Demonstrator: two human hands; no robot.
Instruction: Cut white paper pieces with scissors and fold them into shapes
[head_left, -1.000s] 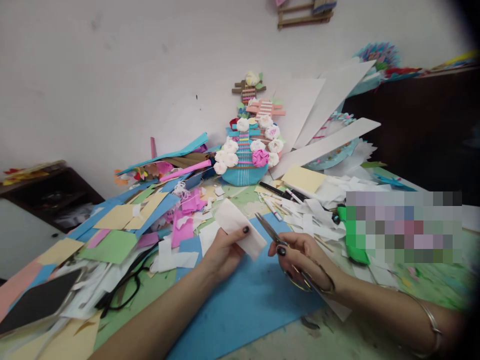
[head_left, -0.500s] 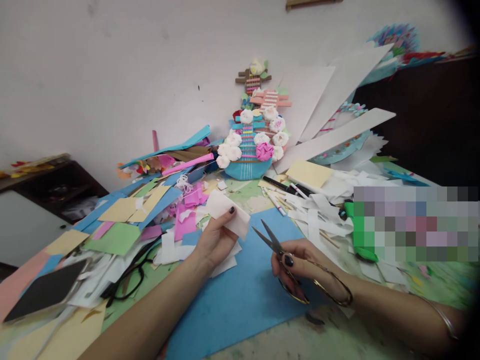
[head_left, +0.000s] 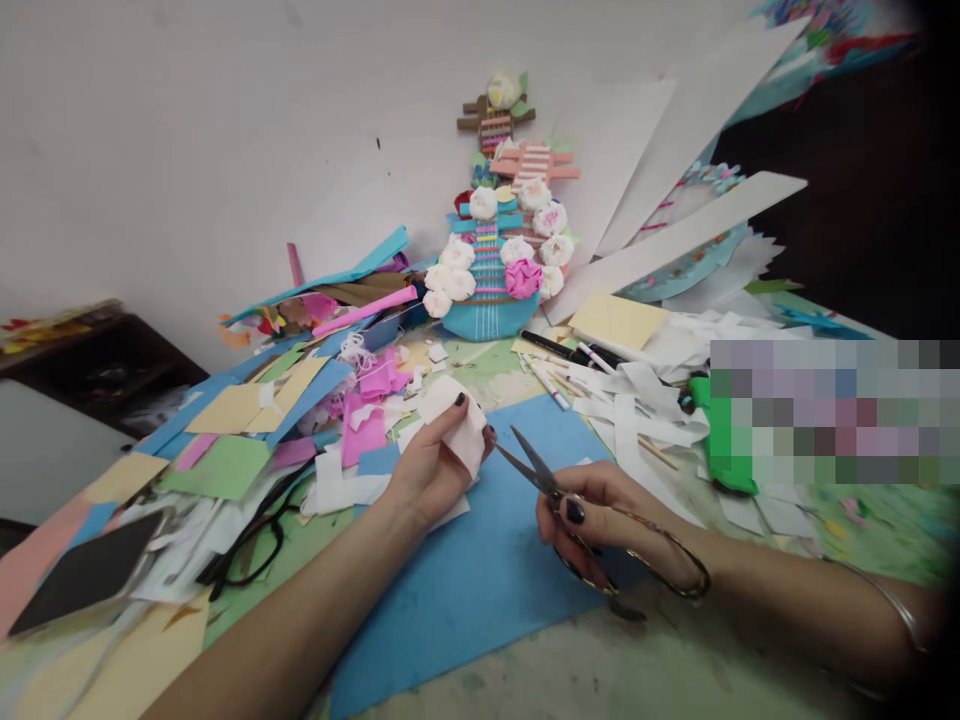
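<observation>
Two hands work above a blue paper sheet, which serves as the reference landmark. The left hand is closed around a folded white paper piece, pinching it between thumb and fingers over the sheet's far left corner. The right hand grips a pair of scissors by the gold-coloured loops, over the sheet's right edge. The blades stand parted, with the tips pointing toward the white piece and lying just beside it; contact between blade and paper cannot be confirmed.

Beyond the sheet's far edge stands a blue paper basket with flowers against the wall. Black and white pens lie between the basket and the sheet. Left of the sheet lie pink scraps, a heap of coloured paper and black eyeglasses. Right of the sheet lie white paper strips and a green object.

Hazards, as judged from this position:
- The left fingertips sit near the parted blades. A closing cut taken too close to the grip could nick a finger.
- The white piece is small and folded. A loose pinch could let the layers shift, giving an uneven cut.
- A dropped offcut could be lost among the white strips nearby.
</observation>
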